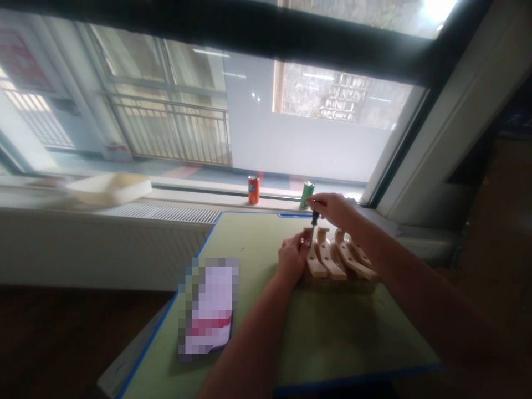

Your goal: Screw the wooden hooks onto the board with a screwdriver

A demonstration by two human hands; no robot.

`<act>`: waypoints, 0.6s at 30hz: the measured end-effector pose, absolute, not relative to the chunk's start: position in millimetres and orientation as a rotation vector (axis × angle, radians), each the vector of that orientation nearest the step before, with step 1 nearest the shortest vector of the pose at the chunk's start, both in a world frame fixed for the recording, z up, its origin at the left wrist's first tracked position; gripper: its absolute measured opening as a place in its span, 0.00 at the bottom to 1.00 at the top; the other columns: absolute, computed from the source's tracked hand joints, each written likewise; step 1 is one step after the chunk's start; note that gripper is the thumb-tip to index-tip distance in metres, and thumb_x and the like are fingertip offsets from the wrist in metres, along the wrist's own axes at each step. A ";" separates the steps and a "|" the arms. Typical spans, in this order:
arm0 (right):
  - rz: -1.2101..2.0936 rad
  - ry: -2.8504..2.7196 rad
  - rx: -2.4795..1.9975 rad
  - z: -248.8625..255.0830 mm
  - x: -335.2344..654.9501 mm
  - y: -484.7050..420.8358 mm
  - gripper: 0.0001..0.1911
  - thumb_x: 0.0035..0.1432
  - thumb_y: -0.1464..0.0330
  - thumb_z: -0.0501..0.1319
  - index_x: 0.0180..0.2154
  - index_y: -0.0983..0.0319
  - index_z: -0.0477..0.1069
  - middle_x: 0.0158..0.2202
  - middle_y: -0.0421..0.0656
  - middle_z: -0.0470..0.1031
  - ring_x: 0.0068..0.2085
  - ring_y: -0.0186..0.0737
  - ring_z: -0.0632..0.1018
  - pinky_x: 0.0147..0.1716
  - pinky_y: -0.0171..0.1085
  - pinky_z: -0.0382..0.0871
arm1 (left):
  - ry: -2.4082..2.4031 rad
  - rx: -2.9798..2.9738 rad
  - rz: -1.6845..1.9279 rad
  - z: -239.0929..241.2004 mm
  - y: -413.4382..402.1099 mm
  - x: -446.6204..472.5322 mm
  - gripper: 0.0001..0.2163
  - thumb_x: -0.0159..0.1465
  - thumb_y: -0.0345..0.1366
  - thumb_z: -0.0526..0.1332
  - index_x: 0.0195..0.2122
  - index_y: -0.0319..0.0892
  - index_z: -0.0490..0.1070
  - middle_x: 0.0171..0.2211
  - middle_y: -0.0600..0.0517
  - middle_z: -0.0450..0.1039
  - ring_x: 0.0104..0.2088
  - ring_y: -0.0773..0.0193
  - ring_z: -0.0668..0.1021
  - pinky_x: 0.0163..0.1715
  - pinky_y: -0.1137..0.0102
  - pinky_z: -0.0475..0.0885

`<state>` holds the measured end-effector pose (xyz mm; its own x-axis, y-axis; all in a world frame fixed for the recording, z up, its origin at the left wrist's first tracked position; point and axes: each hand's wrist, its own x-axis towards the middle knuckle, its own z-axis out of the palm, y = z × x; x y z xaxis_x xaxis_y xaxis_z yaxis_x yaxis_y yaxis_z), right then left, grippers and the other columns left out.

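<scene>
My right hand point(330, 206) is closed round the dark handle of a screwdriver point(315, 218), held nearly upright with its shaft pointing down. The tip meets the leftmost of several curved pale wooden hooks point(331, 260), which stand side by side on the table. Dark round screw holes or screw heads show on the hooks; which of the two I cannot tell. At the left end of this wooden rack, my left hand point(293, 256) grips the edge with its fingers close to the screwdriver tip. My right forearm hides part of the rightmost hooks.
A green table point(245, 244) with a blue edge stands against the window sill. On its left lies a pixelated flat item point(214, 302). An orange can point(253, 190), a green can point(306, 194) and a cream tray point(108, 189) stand along the sill. Below the sill is a white radiator point(103, 244).
</scene>
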<state>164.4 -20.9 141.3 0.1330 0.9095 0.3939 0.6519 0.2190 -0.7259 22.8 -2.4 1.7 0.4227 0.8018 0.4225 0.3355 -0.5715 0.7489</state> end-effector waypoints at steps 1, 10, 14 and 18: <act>0.316 -1.616 -1.519 143.5 163.0 -25.0 0.07 0.48 0.67 0.64 0.32 0.58 0.78 0.22 0.38 0.74 0.22 0.31 0.69 0.23 0.31 0.57 | 0.956 2.108 1.062 1.6 -2.2 22.4 0.17 0.65 0.41 0.48 0.52 0.49 0.66 0.39 0.50 0.74 0.45 0.60 0.71 0.47 0.66 0.65; -0.064 -1.930 -1.720 153.5 165.2 -35.3 0.14 0.56 0.59 0.57 0.33 0.61 0.76 0.20 0.38 0.72 0.19 0.30 0.67 0.22 0.33 0.56 | 0.969 2.063 1.100 -0.2 -3.5 22.8 0.18 0.64 0.47 0.48 0.53 0.53 0.68 0.37 0.50 0.72 0.42 0.60 0.71 0.47 0.67 0.66; -0.404 -1.930 -1.841 151.4 167.0 -34.7 0.26 0.56 0.50 0.53 0.20 0.63 0.72 0.16 0.39 0.67 0.19 0.31 0.63 0.22 0.35 0.52 | 0.993 2.026 1.101 -1.6 -2.6 23.6 0.18 0.64 0.47 0.48 0.51 0.53 0.69 0.38 0.50 0.72 0.42 0.61 0.71 0.47 0.67 0.66; -0.476 -1.941 -1.843 146.3 167.7 -33.9 0.20 0.59 0.56 0.52 0.33 0.62 0.77 0.24 0.43 0.75 0.25 0.35 0.71 0.27 0.35 0.58 | 0.965 2.033 1.087 -1.6 -2.3 22.4 0.17 0.64 0.42 0.50 0.51 0.53 0.69 0.40 0.51 0.72 0.44 0.60 0.69 0.48 0.66 0.65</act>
